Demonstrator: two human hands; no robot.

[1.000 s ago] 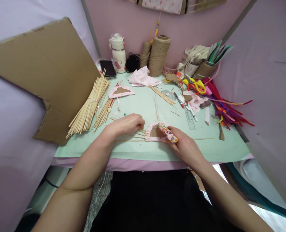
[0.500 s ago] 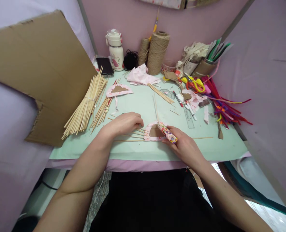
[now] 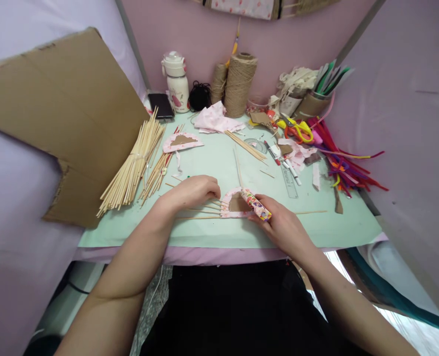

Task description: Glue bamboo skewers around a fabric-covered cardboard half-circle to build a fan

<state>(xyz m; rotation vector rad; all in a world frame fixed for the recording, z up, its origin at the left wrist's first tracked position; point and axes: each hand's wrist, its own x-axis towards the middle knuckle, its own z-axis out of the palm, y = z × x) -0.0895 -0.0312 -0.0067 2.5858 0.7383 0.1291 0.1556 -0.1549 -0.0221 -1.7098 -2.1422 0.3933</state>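
My right hand (image 3: 278,216) is closed round what looks like a floral-patterned glue gun (image 3: 257,205), its narrow end over a half-round cardboard piece (image 3: 237,202) with a pink-and-white fabric border. Thin bamboo sticks (image 3: 200,217) fan out from this piece to the left, one points away from me, and another emerges right of my hand. Just left of the piece, my left hand (image 3: 200,190) rests low over the sticks with its fingers curled and pressed together. Whatever lies between those fingertips is hidden.
A bundle of bamboo sticks (image 3: 130,165) and a second half-round piece (image 3: 183,142) lie left. Twine spools (image 3: 240,84), a bottle (image 3: 177,81) and a phone (image 3: 161,106) line the back. Scissors (image 3: 299,129), a ruler (image 3: 289,180) and pipe cleaners (image 3: 347,160) lie right. Large cardboard (image 3: 63,113) leans left.
The view has tilted up slightly, so things sit a little lower. Both hands stay almost where they were, with the left fingers a touch more curled in.
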